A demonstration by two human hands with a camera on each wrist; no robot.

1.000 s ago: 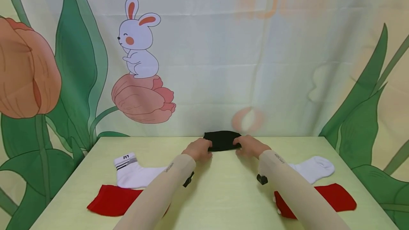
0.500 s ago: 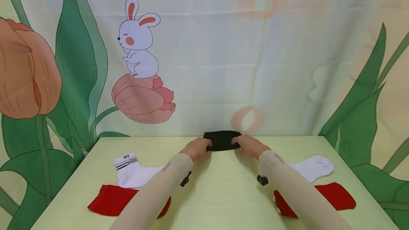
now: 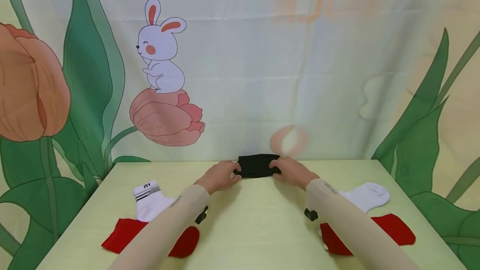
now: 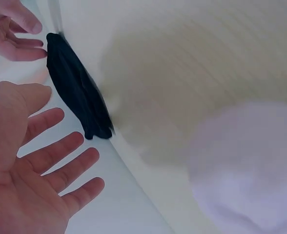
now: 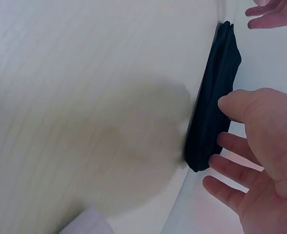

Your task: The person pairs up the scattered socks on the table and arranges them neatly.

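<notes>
A folded black cloth piece (image 3: 256, 166) lies at the table's far edge, against the backdrop; its exact kind cannot be told. My left hand (image 3: 220, 176) is by its left end. In the left wrist view that hand's fingers (image 4: 65, 146) are spread and fairly straight, apart from the black cloth (image 4: 77, 87). At the other end is my right hand (image 3: 294, 172). The right wrist view shows its thumb (image 5: 234, 105) over the edge of the cloth (image 5: 213, 107), fingers relaxed and close beside it; whether they touch is unclear.
On the left of the table (image 3: 255, 228) lie a white striped sock (image 3: 151, 205) and a red sock (image 3: 123, 232), partly under my left forearm. Another white sock (image 3: 369, 195) and red sock (image 3: 393, 228) lie right, partly behind my right forearm. A printed curtain (image 3: 240, 74) hangs behind.
My left hand has drawn back leftward from the black cloth, uncovering its left end and more of the left red sock. My right hand stays by the cloth, which keeps its place.
</notes>
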